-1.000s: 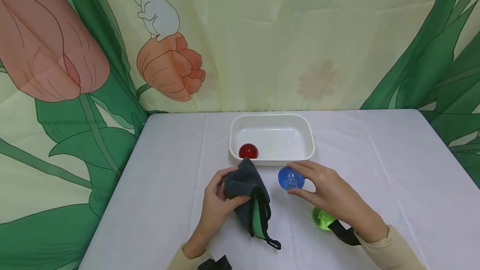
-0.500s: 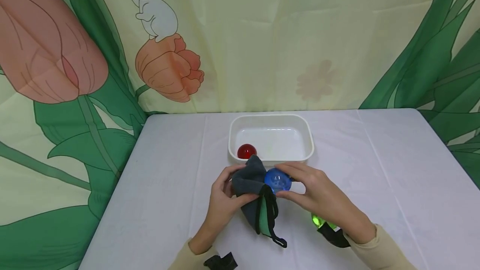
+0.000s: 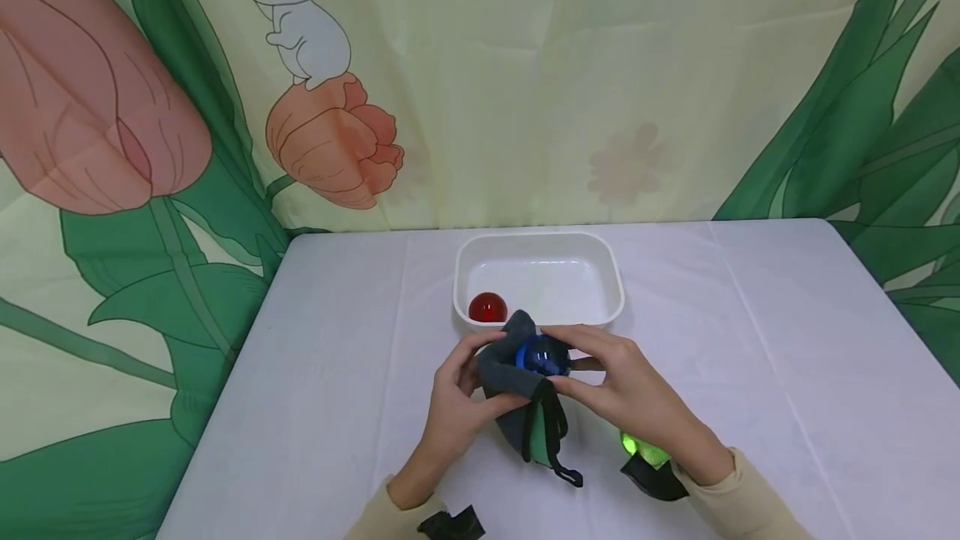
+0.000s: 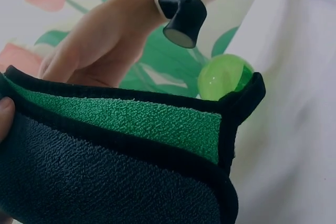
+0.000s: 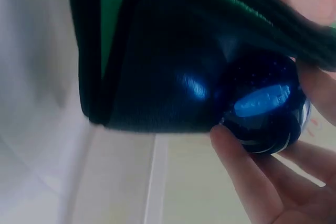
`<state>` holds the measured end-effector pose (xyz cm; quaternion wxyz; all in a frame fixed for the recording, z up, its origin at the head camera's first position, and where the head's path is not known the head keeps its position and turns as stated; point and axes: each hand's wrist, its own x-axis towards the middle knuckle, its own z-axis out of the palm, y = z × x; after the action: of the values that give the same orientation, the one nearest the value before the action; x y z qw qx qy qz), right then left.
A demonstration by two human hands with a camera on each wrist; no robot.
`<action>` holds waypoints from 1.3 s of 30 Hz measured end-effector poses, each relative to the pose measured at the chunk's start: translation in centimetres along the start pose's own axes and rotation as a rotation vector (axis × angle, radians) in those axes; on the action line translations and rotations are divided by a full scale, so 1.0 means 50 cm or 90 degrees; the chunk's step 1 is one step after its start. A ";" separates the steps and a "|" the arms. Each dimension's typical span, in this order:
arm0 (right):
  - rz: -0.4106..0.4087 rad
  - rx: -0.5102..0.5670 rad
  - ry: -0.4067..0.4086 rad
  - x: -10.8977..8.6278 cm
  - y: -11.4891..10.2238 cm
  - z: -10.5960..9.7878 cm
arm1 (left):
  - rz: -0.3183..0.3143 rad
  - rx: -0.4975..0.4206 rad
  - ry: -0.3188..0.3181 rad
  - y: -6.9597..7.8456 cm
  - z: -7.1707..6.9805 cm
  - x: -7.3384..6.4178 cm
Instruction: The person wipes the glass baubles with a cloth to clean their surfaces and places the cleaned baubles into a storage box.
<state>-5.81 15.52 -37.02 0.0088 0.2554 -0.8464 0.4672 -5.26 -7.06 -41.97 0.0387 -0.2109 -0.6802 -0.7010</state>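
Note:
My left hand (image 3: 453,407) pinches a folded cloth (image 3: 506,373), dark grey-blue outside and green inside, with black edging and a hanging loop. Between the fingers and thumb of my right hand (image 3: 622,386) is a clear blue ball (image 3: 543,355), pressed against the cloth's dark side. The right wrist view shows the ball (image 5: 262,103) touching the fabric, its colour darkened there. In the left wrist view the cloth's green inner face (image 4: 157,124) shows between the black edges. Both hands hover over the table, just in front of the white tray (image 3: 558,322).
A red ball (image 3: 487,307) sits in the tray's front left corner. On the white-covered table (image 3: 337,373), a green ball (image 3: 645,450) lies partly hidden by my right wrist. A patterned curtain (image 3: 480,107) hangs behind the table.
The blue ball has moved left in my right hand, from apart from the cloth to touching it. My left hand and the cloth have shifted slightly right.

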 end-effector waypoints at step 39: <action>0.017 0.160 -0.065 -0.013 0.005 -0.002 | 0.076 0.021 0.048 0.014 0.026 0.001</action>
<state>-5.38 15.97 -37.31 -0.0723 0.2668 -0.7836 0.5564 -4.74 -5.85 -41.30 0.1096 -0.2243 -0.6761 -0.6932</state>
